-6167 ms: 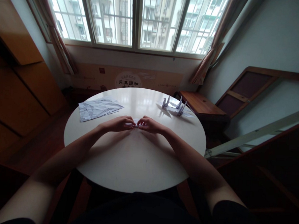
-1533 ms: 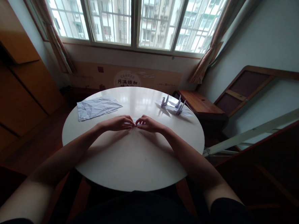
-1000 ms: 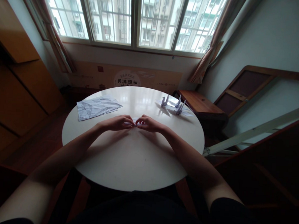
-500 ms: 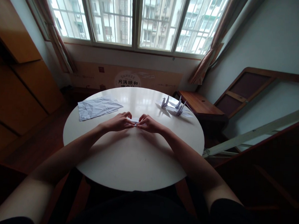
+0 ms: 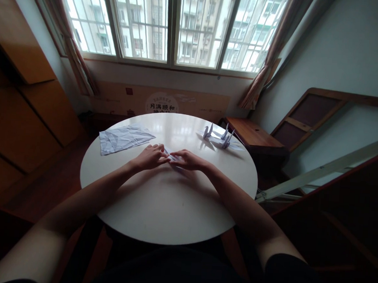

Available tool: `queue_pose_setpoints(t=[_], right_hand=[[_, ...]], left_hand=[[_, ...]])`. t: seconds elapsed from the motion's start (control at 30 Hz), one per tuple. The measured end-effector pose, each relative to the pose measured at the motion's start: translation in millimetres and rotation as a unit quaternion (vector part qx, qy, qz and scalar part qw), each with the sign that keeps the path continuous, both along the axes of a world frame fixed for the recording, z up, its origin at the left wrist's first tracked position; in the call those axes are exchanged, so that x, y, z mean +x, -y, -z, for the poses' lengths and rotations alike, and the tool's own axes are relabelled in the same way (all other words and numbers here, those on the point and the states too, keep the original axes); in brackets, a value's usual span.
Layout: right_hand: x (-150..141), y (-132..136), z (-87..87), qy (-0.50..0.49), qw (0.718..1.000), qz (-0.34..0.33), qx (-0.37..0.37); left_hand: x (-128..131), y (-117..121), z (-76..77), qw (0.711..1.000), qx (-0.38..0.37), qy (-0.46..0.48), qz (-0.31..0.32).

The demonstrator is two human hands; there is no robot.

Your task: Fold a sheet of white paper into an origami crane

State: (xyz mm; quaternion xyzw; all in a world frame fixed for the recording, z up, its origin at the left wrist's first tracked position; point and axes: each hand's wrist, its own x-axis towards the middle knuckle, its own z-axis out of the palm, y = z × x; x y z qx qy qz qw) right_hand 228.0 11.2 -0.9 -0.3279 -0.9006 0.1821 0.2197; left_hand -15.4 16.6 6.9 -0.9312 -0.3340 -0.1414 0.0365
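A small folded piece of white paper (image 5: pixel 172 157) lies between my hands at the middle of the round white table (image 5: pixel 169 204). My left hand (image 5: pixel 152 157) has its fingers closed on the paper's left side. From the right, my right hand (image 5: pixel 187 159) pinches the paper with thumb and fingertips. The hands nearly meet, and fingers hide much of the paper. Beyond my right hand stand several folded paper cranes (image 5: pixel 224 138). Creased paper sheets (image 5: pixel 125 137) lie flat beyond my left hand.
A wooden stool or low table (image 5: pixel 253 133) stands past the table's right edge. Behind the table is a printed cardboard panel (image 5: pixel 130 99) under a barred window (image 5: pixel 196 26). Wooden cabinets (image 5: pixel 20 118) line the left side.
The paper between my hands has turned to a slant, and more of it shows below my right fingers. My right hand's fingers have straightened. The camera view has tilted slightly up.
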Motion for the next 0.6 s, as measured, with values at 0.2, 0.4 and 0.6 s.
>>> queue_pose_setpoints(t=[0.2, 0.4, 0.6], right_hand=[[-3, 3, -2.6, 0.0, 1.0, 0.011, 0.009], [-1, 2, -2.9, -0.018, 1.0, -0.009, -0.018], [-2, 2, -2.0, -0.039, 0.999, -0.014, -0.004]], left_hand=[[8, 5, 1.1, 0.995, -0.038, -0.034, -0.081], [8, 1, 2.5, 0.993, -0.068, -0.069, -0.066], [-5, -10, 8.6, 0.996, -0.071, -0.026, 0.04]])
